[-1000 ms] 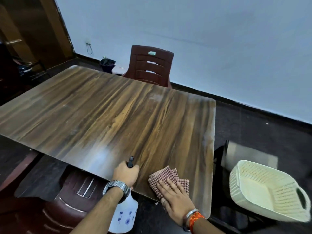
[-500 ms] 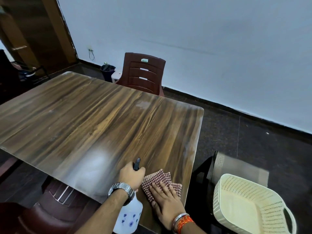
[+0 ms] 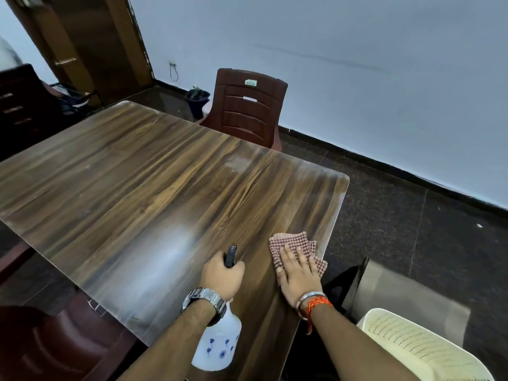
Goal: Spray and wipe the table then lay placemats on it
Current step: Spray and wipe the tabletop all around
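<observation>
White flower-printed spray bottle (image 3: 217, 345) gripped in left hand (image 3: 221, 276), black nozzle aimed away across wood-grain counter (image 3: 137, 188); right hand (image 3: 298, 276) flat, fingers spread, on red checked cloth (image 3: 291, 243).

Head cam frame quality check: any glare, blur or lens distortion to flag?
Head view: a broad whitish sheen on the table near the left hand, which could be glare or spray mist. Wide-angle warp bows the table edges and the wall base. The forearms and the cream basket at the bottom edge look soft. The right hand on the checked cloth is fairly sharp. Lighting is dim, with a bluish cast.
</observation>
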Motion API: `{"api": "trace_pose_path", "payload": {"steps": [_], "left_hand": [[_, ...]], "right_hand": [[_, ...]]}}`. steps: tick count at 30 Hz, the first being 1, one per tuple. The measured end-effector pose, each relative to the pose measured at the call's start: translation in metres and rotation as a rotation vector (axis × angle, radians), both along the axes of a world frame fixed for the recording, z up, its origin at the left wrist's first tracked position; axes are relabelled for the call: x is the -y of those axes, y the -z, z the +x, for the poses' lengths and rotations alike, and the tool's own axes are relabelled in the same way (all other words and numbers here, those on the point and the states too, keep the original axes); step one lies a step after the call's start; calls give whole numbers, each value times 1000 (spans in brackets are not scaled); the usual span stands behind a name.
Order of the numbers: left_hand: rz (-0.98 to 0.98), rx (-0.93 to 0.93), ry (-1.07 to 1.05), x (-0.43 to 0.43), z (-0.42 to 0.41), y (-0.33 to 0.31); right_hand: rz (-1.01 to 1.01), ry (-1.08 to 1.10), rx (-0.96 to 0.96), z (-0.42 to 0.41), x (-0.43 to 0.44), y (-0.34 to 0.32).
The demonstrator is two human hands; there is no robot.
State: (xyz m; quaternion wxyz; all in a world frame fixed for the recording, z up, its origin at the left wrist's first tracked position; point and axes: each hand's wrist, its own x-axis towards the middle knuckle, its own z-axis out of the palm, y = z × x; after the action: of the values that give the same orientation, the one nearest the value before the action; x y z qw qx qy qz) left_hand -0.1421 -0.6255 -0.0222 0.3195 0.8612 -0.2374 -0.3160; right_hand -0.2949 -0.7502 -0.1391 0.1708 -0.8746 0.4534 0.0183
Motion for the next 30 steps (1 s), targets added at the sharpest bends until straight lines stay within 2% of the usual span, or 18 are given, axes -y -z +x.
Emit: {"api": "trace_pose_path", "payload": {"steps": [7,13,17,20,22,24,30], "left_hand": [[-14,27,22,66,59,10],[24,85,44,143,140,20],[52,113,40,173,191,27],[76,106,31,190,226,35],[61,87,40,200,243,37],[50,75,62,208,253,38],[94,115,141,216,249,37]], "right_hand": [[-38,172,-40,47,60,10],[-91,273,-43,149,120,16],[-94,158,18,240,143,13],[-101,-48,22,301,155,15],[-129,-195,-5,330,165,16],[-155,-222,-3,348,182,19],[-89,108,8,335,270,17]]}}
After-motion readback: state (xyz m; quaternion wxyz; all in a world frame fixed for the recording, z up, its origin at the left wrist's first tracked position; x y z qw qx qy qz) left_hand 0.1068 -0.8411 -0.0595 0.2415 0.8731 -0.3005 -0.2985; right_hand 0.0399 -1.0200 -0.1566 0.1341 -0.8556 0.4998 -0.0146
